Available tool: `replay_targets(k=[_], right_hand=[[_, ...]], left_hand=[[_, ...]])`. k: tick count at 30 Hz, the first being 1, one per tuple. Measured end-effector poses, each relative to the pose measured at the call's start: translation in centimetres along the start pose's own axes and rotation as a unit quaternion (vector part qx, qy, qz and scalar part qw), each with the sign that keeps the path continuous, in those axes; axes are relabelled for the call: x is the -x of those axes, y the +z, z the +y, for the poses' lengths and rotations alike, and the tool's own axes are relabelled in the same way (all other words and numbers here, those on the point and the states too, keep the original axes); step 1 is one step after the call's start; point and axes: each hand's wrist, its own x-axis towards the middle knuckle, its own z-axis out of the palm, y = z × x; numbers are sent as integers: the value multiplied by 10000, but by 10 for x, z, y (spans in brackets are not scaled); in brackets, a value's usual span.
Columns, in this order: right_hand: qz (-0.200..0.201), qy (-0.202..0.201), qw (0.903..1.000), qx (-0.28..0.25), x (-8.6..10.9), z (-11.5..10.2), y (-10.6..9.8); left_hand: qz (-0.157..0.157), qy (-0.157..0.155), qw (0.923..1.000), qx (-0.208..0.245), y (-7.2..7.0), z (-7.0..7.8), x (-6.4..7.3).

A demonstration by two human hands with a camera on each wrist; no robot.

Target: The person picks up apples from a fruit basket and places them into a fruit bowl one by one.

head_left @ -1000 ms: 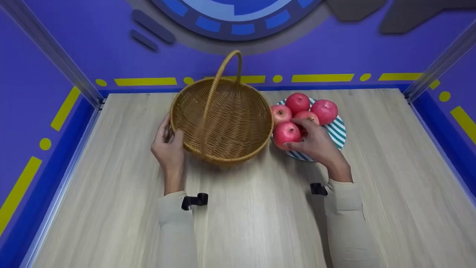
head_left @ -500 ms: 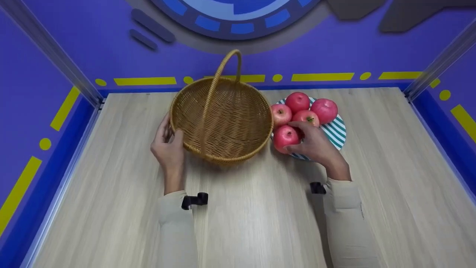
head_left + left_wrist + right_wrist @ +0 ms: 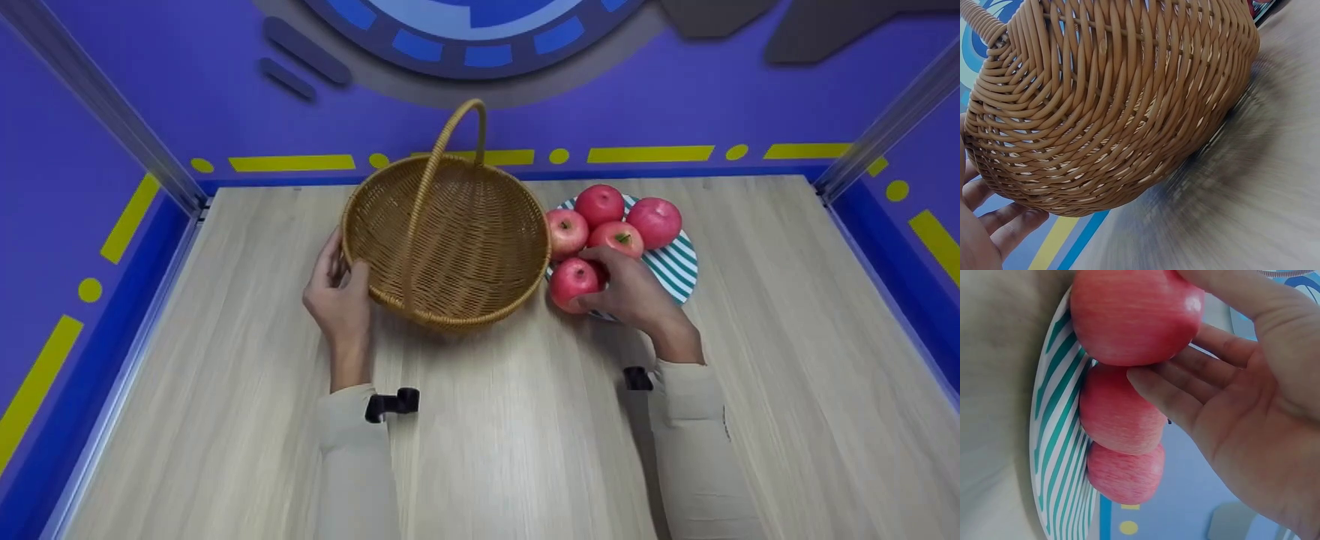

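Observation:
A brown wicker basket (image 3: 480, 251) with an arched handle (image 3: 433, 176) stands on the table. My left hand (image 3: 341, 307) holds its left side, thumb by the rim; in the left wrist view the fingers (image 3: 1013, 225) lie against the woven outer wall. My right hand (image 3: 634, 289) grips a red apple (image 3: 574, 279) between thumb and fingers at the near left edge of a green-and-white striped plate (image 3: 680, 268). Several other apples (image 3: 600, 204) sit bunched behind it on the plate. In the right wrist view, the gripped apple (image 3: 1134, 320) overlaps two others (image 3: 1123, 410).
The pale wooden table (image 3: 487, 442) is bounded by a blue back wall (image 3: 637, 97) and blue side walls. Basket and plate stand side by side, the basket's right rim close to the leftmost apple (image 3: 566, 231). Each wrist carries a small black mount (image 3: 394, 403).
My right hand has drawn the gripped apple slightly toward me and left, baring more of the apple behind it. The left hand and basket stay in place.

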Motion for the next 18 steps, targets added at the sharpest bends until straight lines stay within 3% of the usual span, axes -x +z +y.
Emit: replay_targets(k=[11,18], right_hand=[[191,55,9996,196,3,-2,-6],[208,27,9996,179,3,-1,-7]], left_hand=[[62,-39,10000,66,1,0,-1],[102,-177,9998,61,4,14,2]])
